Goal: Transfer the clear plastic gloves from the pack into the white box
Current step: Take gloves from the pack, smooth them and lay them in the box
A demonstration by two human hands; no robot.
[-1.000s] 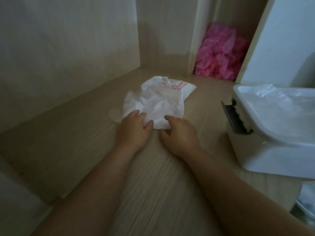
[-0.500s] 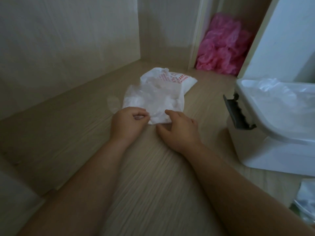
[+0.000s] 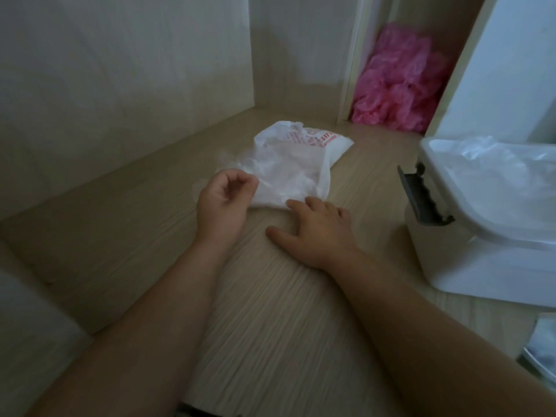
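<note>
A white plastic pack (image 3: 328, 141) with red print lies on the wooden shelf. A bunch of clear plastic gloves (image 3: 288, 179) spills from it toward me. My left hand (image 3: 224, 198) is turned palm up, fingers curled, pinching the near left edge of the gloves. My right hand (image 3: 319, 225) lies flat on the shelf, its fingertips pressing the gloves' near edge. The white box (image 3: 481, 260) stands at the right with its lid up and clear gloves (image 3: 499, 173) inside.
A pile of pink plastic gloves (image 3: 397, 85) fills the compartment at the back right. The box's dark grey latch (image 3: 421, 197) sticks out toward my right hand. Wooden walls close in on the left and back. Another container edge (image 3: 541, 350) shows at bottom right.
My left hand has turned palm up and lifted the gloves' edge in a pinch. My right hand has flattened and slid slightly right along the gloves' near edge.
</note>
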